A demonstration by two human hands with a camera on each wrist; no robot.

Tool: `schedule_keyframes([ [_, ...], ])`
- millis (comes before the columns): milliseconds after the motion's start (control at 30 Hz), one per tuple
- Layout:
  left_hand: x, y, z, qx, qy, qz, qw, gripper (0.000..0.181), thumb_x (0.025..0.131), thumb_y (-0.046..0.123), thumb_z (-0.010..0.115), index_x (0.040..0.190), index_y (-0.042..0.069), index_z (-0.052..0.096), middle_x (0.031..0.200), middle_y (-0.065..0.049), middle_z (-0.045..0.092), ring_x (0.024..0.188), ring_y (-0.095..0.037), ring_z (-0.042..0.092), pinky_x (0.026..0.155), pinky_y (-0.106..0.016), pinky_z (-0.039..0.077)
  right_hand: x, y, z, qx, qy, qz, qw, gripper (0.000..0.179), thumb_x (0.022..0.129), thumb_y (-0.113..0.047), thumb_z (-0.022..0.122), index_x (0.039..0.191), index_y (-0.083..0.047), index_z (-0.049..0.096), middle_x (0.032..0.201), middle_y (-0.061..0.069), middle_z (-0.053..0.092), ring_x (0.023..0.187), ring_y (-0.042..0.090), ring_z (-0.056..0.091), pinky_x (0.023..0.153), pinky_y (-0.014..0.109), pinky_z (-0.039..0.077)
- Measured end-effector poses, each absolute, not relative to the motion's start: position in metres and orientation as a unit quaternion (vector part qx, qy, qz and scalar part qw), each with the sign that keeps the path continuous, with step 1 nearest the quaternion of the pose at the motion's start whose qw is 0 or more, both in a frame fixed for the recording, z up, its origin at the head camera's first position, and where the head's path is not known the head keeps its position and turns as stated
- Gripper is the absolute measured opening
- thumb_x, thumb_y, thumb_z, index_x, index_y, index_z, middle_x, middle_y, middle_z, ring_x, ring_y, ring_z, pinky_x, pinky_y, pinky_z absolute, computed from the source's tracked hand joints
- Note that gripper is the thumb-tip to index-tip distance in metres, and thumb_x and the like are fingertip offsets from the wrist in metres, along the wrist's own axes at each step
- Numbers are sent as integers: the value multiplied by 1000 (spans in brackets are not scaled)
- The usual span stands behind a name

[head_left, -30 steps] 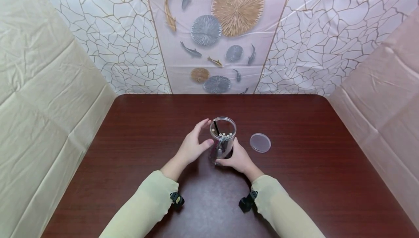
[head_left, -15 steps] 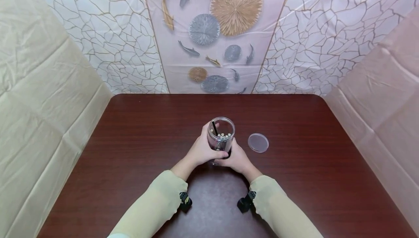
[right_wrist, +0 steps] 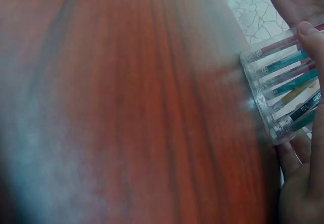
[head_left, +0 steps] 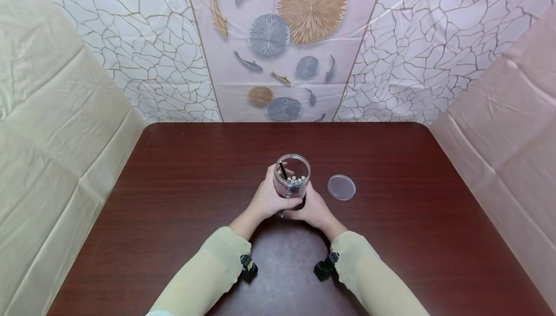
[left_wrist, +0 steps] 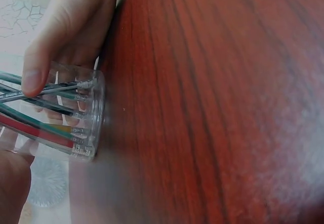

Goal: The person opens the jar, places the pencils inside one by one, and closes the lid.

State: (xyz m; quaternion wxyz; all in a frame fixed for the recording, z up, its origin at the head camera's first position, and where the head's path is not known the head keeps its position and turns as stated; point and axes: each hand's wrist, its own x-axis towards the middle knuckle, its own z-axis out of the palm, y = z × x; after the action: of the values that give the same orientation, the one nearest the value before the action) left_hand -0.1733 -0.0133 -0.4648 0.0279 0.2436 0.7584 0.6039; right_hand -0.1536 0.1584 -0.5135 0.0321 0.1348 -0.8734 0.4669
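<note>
A clear jar [head_left: 290,191] with an uncovered top stands between both hands over the table, base down. Inside it are several pencils [head_left: 296,180], one leaning against the left of the rim. Green, red, yellow and black barrels show through the wall in the left wrist view, where silvery ends of the pencils [left_wrist: 55,114] sit at the jar's base. My left hand [head_left: 268,200] grips the jar from the left, its thumb across the front. From the right, my right hand [head_left: 315,208] holds it lower down, thumb near the base. Fingers behind the jar are partly hidden.
A round transparent lid [head_left: 341,187] lies flat on the dark red wood-grain table [head_left: 195,181], right of the jar. Patterned cloth [head_left: 282,55] hangs behind the table's far edge, and plain cloth walls flank both sides.
My left hand, beside the jar with fingers spread a second ago, now wraps round it. The right hand keeps its hold. The lid stays where it lay; the view shifts slightly.
</note>
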Motion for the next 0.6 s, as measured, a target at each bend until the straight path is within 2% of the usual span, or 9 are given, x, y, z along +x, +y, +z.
schedule_keyframes([
  [300, -174, -12, -467, 228, 764, 602, 33, 86, 64, 19, 86, 135, 21, 36, 120, -2, 58, 107, -10, 55, 94, -37, 40, -153, 158, -513, 131, -874, 466, 32, 88, 60, -27, 87, 130, -8, 37, 122, 11, 58, 111, 22, 54, 93, 42, 42],
  [600, -176, -11, -467, 235, 760, 604, 37, 80, 64, 16, 86, 129, 13, 39, 120, -2, 58, 110, -15, 54, 97, -37, 37, -153, 159, -509, 139, -868, 475, 20, 89, 61, -27, 87, 131, -7, 35, 125, 11, 56, 113, 21, 53, 95, 41, 41],
])
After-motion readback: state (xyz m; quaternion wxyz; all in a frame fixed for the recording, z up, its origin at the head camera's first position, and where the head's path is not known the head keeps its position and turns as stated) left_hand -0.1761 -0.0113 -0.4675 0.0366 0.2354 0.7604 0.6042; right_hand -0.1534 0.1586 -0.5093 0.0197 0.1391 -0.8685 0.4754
